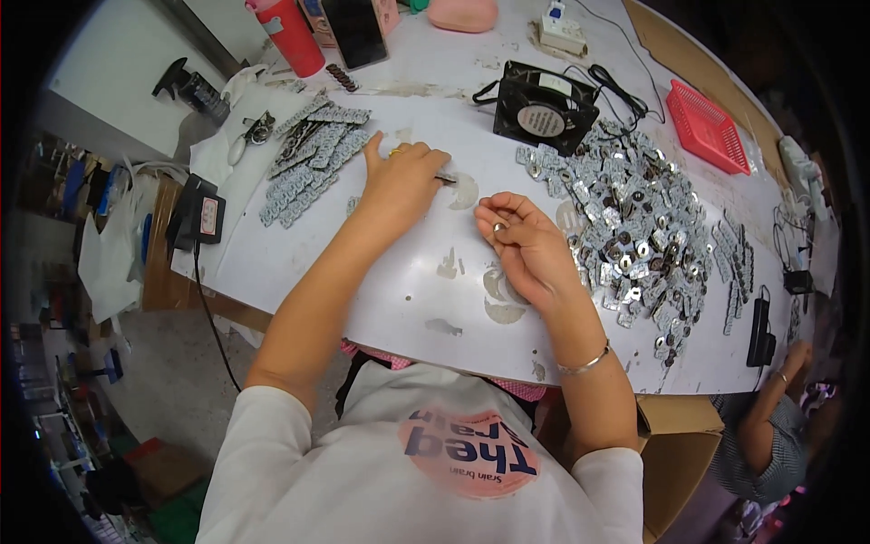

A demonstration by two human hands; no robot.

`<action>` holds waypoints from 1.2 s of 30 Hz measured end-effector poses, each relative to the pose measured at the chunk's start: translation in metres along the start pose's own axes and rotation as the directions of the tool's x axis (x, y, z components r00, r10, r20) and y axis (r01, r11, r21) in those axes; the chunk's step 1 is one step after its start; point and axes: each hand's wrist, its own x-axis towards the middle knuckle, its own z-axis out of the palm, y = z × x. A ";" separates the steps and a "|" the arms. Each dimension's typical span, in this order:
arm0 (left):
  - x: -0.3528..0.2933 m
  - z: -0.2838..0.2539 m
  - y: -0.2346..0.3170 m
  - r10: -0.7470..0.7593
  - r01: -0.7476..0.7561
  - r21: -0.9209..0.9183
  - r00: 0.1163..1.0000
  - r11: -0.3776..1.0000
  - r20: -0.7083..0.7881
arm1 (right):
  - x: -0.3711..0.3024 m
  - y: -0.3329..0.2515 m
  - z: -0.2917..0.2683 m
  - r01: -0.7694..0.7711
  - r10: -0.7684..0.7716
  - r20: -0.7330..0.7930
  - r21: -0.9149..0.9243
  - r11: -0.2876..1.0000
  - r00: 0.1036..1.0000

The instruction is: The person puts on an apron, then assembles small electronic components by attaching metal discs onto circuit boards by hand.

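My left hand [406, 186] is over the white table, palm down, with a ring on one finger. A small dark metal piece [446, 179] shows at its thumb side, apparently pinched there; the fingers partly hide it. My right hand [528, 249] is turned partly palm up to the right, its fingers curled and closed on a small shiny round metal piece [499, 228]. The two hands are apart. Left of my left hand lie stacked strips of grey small parts [313, 163]. Right of my right hand spreads a large heap of loose grey metal parts [634, 227].
A black fan [546, 107] and a pink basket [707, 127] stand at the back right. A red tumbler [285, 36], a phone [353, 32] and a spray bottle [192, 91] are at the back left. A black adapter [197, 210] sits at the left edge. Another person's arm [766, 417] is at right.
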 end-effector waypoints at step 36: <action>0.000 -0.004 0.034 0.086 -0.064 -0.782 0.996 0.620 -0.014 | 0.001 -0.024 -0.002 0.332 -0.418 0.010 -0.622 0.709 0.909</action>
